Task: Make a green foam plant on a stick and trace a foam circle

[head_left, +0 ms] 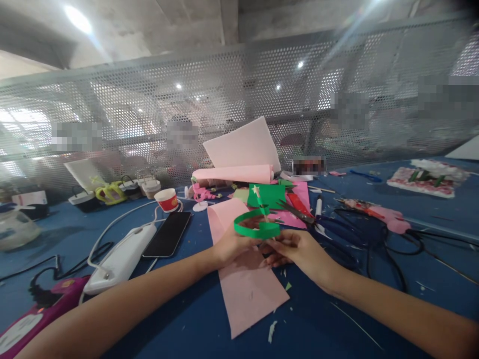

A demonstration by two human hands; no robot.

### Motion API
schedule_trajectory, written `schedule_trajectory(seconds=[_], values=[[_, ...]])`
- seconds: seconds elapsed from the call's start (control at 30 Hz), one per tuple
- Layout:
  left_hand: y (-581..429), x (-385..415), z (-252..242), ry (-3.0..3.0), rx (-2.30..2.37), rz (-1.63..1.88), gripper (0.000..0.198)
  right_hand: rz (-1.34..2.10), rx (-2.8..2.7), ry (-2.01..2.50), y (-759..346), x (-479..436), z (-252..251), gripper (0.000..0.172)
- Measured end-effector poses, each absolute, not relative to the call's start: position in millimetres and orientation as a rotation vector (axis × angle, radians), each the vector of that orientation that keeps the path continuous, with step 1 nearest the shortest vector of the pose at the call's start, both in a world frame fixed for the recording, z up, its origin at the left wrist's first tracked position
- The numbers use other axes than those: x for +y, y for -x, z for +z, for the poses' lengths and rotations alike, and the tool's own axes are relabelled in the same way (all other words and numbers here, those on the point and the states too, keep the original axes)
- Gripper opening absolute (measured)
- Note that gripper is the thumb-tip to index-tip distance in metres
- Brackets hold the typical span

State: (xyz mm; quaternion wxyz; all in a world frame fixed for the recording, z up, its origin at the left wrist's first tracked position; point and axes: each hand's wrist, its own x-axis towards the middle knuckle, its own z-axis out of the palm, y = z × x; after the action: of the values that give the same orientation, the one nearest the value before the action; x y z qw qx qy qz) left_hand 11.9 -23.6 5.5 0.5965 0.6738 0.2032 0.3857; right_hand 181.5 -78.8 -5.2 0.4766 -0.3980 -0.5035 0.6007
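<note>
A narrow green paper strip curves in a loop in front of my left hand. That hand is closed on the strip, and the loop hides some of its fingers. A thin pale stick with a small star-shaped tip rises through the loop, leaning slightly left. My right hand is pinched at the stick's lower end, close beside the left fingers. Exactly where strip and stick meet is hard to make out. Beneath both hands lies a long pink paper sheet on the blue table.
Scissors, a pink glue gun with a black cable, and green paper lie beyond my right hand. To the left are a phone, a white power strip and a paper cup. A perforated metal screen stands behind.
</note>
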Motion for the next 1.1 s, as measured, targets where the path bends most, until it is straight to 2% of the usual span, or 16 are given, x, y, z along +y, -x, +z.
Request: schedule_trajectory(seconds=[0.2, 0.37, 0.57, 0.73, 0.93, 1.1], values=[[-11, -25, 6, -1.489, 0.443, 0.966, 0.078, 1.485, -1.195, 0.92, -185, -73, -13, 0.045], [-10, -28, 7, -1.52, 0.33, 0.947, 0.071, 1.501, -1.131, 0.9, -186, -69, -16, 0.044], [-5, -30, 4, -1.605, 0.331, 0.878, 0.074, 1.501, -1.065, 0.946, -187, -70, -12, 0.043], [-3, -24, -2, -1.692, 0.384, 0.954, 0.052, 1.48, -1.119, 0.946, -187, -70, -13, 0.045], [-9, -16, -1, -1.551, 0.501, 1.165, 0.037, 1.474, -1.23, 0.955, -184, -68, -17, 0.046], [-11, -15, -1, -1.437, 0.479, 1.159, 0.039, 1.5, -1.287, 0.991, -183, -67, -15, 0.045]])
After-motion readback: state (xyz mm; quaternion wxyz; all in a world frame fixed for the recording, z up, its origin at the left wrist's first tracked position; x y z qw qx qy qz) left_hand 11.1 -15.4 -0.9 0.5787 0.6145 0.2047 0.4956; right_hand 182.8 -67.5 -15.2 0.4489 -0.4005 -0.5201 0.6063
